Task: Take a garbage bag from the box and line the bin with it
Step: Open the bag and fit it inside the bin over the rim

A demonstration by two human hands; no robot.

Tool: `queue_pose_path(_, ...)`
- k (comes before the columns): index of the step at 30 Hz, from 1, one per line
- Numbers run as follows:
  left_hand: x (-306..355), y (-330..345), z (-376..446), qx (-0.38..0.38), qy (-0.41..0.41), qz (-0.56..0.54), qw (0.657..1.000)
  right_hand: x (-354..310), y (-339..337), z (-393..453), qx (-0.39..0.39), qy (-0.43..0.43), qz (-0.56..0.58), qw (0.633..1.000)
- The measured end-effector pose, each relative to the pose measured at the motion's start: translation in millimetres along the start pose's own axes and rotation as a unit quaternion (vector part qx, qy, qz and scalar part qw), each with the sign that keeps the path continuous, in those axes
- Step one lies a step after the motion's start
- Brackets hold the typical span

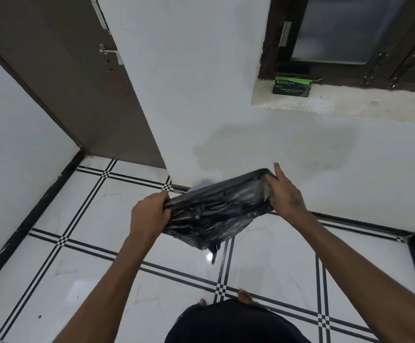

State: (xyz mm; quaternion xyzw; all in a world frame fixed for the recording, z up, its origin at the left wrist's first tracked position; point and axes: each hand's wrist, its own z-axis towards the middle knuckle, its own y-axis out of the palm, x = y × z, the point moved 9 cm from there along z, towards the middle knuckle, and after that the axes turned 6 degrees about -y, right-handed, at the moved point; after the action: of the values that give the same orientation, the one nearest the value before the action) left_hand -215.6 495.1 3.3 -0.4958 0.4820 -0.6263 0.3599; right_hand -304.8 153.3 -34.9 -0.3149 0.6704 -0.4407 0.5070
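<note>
Bag: we saw a crumpled black plastic garbage bag [216, 209] stretched in the air between both hands, above the floor and in front of the white wall, its lower end hanging down in a ragged point.
Left hand: our left hand [150, 212] gripped the bag's left edge, the fingers curled tight round the bunched plastic.
Right hand: our right hand [284, 194] held the bag's right edge, the thumb tucked into the plastic while the forefinger pointed up past it.
Bin: a small pale shape [202, 185] showed just behind the bag's upper edge, at the foot of the wall; we could not tell whether it was the bin.
Box: the green and black cardboard garbage bag box [292, 86] stood on the pale stone window sill [350, 105], well apart from the bag.
Floor: glossy white tiles with black striped borders [97, 219] lay below, with our bare toes [244, 295] showing near the bottom.
Door: a brown door [77, 70] with a metal latch stood to the left.
</note>
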Motion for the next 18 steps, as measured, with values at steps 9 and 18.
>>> queue_pose_path(9, -5, 15, -16, 0.017, 0.048, -0.007, 0.999, -15, 8, -19, 0.035, -0.097, 0.166, 0.981)
queue_pose_path(18, -77, 128, -84, -0.39, -0.334, -0.211, 0.832, 54, 138, -69, -0.36, 0.046, -0.004, 0.932)
